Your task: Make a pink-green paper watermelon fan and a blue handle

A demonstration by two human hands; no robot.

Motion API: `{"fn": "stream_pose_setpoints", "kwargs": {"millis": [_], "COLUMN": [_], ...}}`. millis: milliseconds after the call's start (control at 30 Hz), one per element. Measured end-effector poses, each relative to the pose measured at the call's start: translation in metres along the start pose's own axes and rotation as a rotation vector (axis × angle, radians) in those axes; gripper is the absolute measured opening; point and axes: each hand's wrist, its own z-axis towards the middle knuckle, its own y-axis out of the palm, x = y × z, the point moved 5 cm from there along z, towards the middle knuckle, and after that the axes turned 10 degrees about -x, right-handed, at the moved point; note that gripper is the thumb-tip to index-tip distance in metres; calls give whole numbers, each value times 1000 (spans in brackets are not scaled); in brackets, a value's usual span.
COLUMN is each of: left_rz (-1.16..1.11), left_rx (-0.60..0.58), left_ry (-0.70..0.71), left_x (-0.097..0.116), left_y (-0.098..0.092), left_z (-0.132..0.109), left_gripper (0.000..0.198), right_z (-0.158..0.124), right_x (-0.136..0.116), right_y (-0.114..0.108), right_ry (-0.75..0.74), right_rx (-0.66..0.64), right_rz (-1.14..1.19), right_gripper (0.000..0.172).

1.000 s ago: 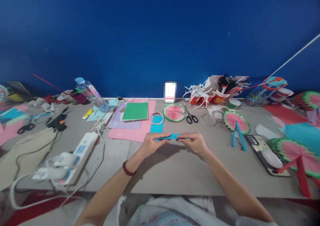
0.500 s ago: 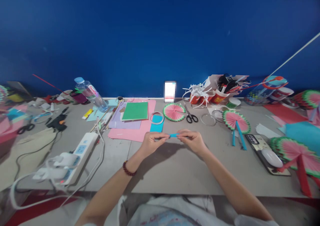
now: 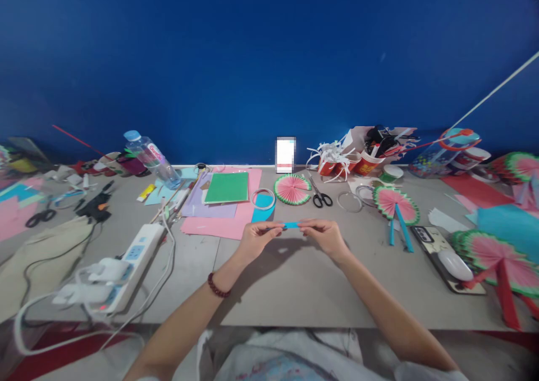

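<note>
A narrow strip of blue paper [image 3: 291,225] is stretched level between my two hands, a little above the table. My left hand [image 3: 257,239] pinches its left end between thumb and fingers. The right end is pinched in the same way by my right hand [image 3: 327,238]. Just beyond the hands lie a blue paper sheet [image 3: 261,215] with a ring of tape or wire [image 3: 263,199] on it, a round pleated watermelon paper fan [image 3: 292,189] and black-handled scissors [image 3: 322,200].
Green paper [image 3: 227,187] tops pink and purple sheets. On the left are a white power strip [image 3: 135,263] with cables, a glue gun [image 3: 95,206] and a leaning bottle [image 3: 154,159]. Finished fans [image 3: 396,204], a phone [image 3: 425,235] and a mouse [image 3: 455,265] lie right; cups [image 3: 368,164] stand behind.
The blue strip shows slightly wider between the fingers, and the fingertips are a little farther apart. The whole view has shifted slightly; the other things lie where they were.
</note>
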Motion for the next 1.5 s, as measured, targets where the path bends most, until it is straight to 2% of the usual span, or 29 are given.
{"fn": "stream_pose_setpoints", "kwargs": {"millis": [300,500,733,933,1500], "left_rz": [-82,-116,19,-31,-127], "left_rx": [64,94,75,102,182], "left_ry": [-1,-39,-12,-7,-61], "left_x": [-2,-5,-8,-9,-7], "left_y": [3,4,4,3,8], "left_z": [0,1,-1,0,-1], "left_gripper": [32,42,33,31,33], "right_z": [0,0,0,-1,0], "right_x": [1,11,18,16,16], "right_y": [3,5,6,6,9], "right_ry": [72,114,148,188,179], "right_rx": [76,96,85,124,144], "right_rz": [73,111,214,179,296], "right_gripper": [19,25,36,33,28]}}
